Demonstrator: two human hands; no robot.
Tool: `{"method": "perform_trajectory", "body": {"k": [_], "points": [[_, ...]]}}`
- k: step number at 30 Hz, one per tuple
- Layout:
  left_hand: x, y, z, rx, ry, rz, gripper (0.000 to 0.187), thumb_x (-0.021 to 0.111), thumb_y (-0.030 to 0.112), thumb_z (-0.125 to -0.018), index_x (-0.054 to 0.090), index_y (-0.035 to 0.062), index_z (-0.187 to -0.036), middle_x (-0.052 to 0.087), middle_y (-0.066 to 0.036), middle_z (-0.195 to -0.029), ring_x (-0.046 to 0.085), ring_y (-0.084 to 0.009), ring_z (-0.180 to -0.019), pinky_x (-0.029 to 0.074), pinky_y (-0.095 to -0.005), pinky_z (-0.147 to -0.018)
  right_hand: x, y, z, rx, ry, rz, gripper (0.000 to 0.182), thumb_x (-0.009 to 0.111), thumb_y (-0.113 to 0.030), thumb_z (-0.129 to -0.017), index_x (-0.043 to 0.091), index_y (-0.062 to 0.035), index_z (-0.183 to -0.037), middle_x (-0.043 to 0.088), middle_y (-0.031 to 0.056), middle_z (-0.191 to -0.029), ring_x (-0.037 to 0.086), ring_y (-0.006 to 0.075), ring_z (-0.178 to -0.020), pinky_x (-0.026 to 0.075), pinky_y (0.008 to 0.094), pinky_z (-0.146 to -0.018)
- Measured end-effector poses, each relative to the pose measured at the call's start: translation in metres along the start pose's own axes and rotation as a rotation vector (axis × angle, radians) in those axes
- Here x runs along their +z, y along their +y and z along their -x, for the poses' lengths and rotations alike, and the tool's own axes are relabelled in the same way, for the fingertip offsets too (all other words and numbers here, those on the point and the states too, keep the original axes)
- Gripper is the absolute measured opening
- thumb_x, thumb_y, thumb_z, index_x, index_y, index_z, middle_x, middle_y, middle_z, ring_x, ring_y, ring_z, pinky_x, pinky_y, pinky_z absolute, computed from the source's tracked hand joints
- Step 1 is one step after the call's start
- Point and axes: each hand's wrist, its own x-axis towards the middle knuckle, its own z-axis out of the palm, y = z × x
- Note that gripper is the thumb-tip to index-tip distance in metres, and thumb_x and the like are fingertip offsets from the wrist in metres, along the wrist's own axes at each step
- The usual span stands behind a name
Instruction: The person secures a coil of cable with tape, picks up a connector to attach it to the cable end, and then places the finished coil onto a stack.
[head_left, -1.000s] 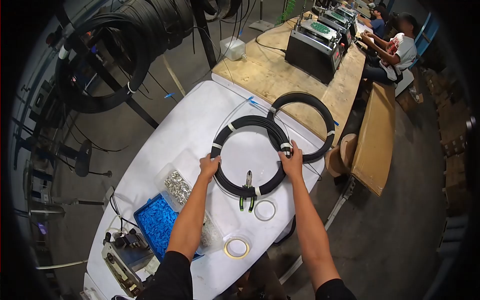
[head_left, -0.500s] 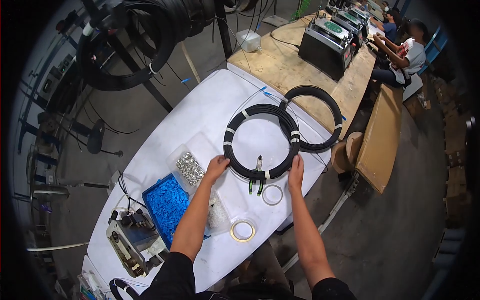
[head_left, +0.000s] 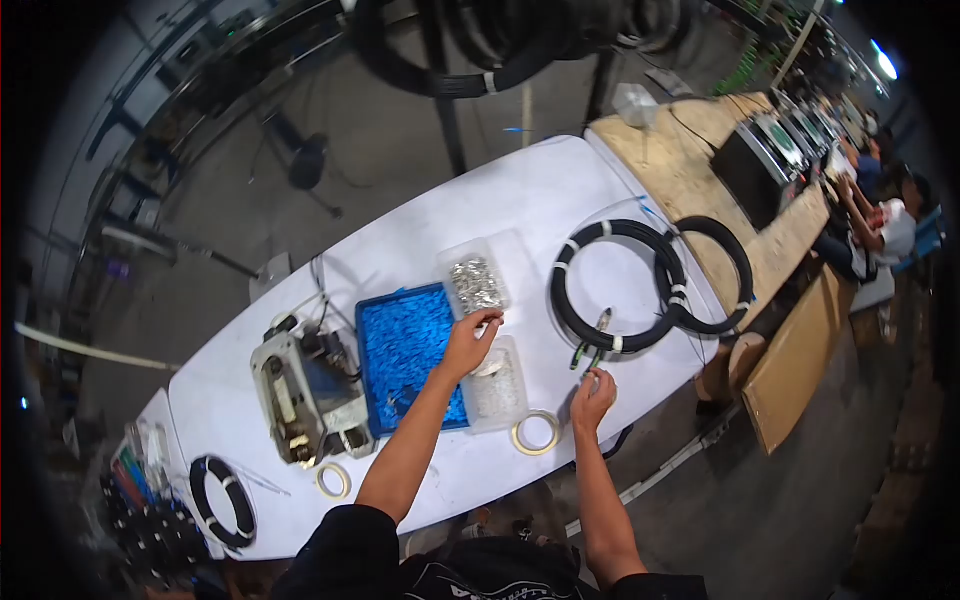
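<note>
My left hand (head_left: 470,346) is over the clear trays, fingertips pinched together beside the tray of small metal pieces (head_left: 474,284). A pale, rounded item (head_left: 491,362) shows under this hand, over the tray of clear pieces (head_left: 500,395); whether I hold it is unclear. My right hand (head_left: 593,400) has its fingers curled just below the green-handled pliers (head_left: 603,322); anything between them is too small to name. Neither hand touches the taped black cable coil (head_left: 562,302), which overlaps a second coil (head_left: 748,275). A tape roll (head_left: 517,440) lies between my forearms.
The blue bin (head_left: 365,345) of blue pieces stands left of the trays, beside a metal machine (head_left: 270,375). Farther left are another tape roll (head_left: 345,484) and a small coil (head_left: 200,490). People (head_left: 893,230) sit by a wooden bench (head_left: 665,150) at the right.
Both hands have let go of the black coil. My left hand has moved over the trays, my right below the pliers. The view has shifted left, and the clear roll beside the pliers is gone.
</note>
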Motion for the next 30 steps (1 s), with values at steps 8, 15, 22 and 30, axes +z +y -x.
{"method": "perform_trajectory", "body": {"k": [8,15,22,30], "points": [[-0.074,-0.038,0.191,-0.313,0.386,0.236,0.02,0.057,0.012,-0.095,0.064,0.0,-0.109,0.07,-0.007,-0.093,0.065,-0.0121,-0.084,0.051,-0.0269,-0.076,0.026,-0.092,0.056,-0.145,-0.364,-0.152,0.011,0.058,-0.011,-0.089,0.066,-0.0049,-0.092,0.065,0.0085,-0.09,0.058,0.0229,-0.086,0.043,0.0336,-0.071],[-0.141,-0.099,0.356,-0.53,0.928,0.192,0.019,0.056,0.012,-0.095,0.063,-0.0014,-0.107,0.069,-0.009,-0.091,0.067,-0.0154,-0.088,0.051,-0.0276,-0.079,0.079,-0.163,0.164,-0.47,-0.646,-0.241,0.007,0.059,-0.006,-0.087,0.065,-0.0024,-0.088,0.063,0.0096,-0.086,0.058,0.0241,-0.083,0.046,0.0342,-0.075],[-0.175,-0.138,0.46,-0.765,1.245,0.153,0.02,0.059,0.012,-0.091,0.064,-0.0015,-0.105,0.069,-0.009,-0.09,0.067,-0.0151,-0.085,0.052,-0.028,-0.076,0.122,-0.204,0.299,-0.34,-1.465,-0.329,0.015,0.063,-0.01,-0.086,0.063,-0.0011,-0.098,0.062,0.0103,-0.079,0.06,0.0212,-0.069,0.05,0.0318,-0.065],[-0.206,-0.154,0.497,-0.905,1.181,0.504,0.031,0.065,0.014,-0.087,0.06,-0.0043,-0.112,0.068,-0.012,-0.093,0.067,-0.0136,-0.075,0.051,-0.025,-0.066,0.157,-0.23,0.416,-0.571,-1.322,0.012,0.042,0.071,-0.014,-0.077,0.051,-0.0041,-0.113,0.059,0.0184,-0.103,0.058,0.037,-0.098,0.046,0.047,-0.088]]}}
